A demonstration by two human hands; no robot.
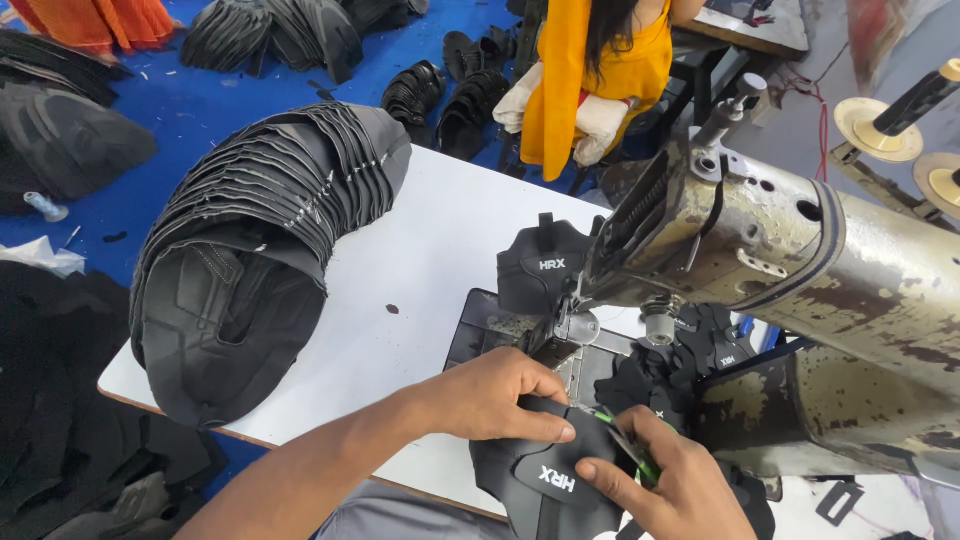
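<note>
big stack of cut pieces (250,260) sits left on the table (440,240), sewing machine (800,270) right, both hands (500,395) near.
</note>
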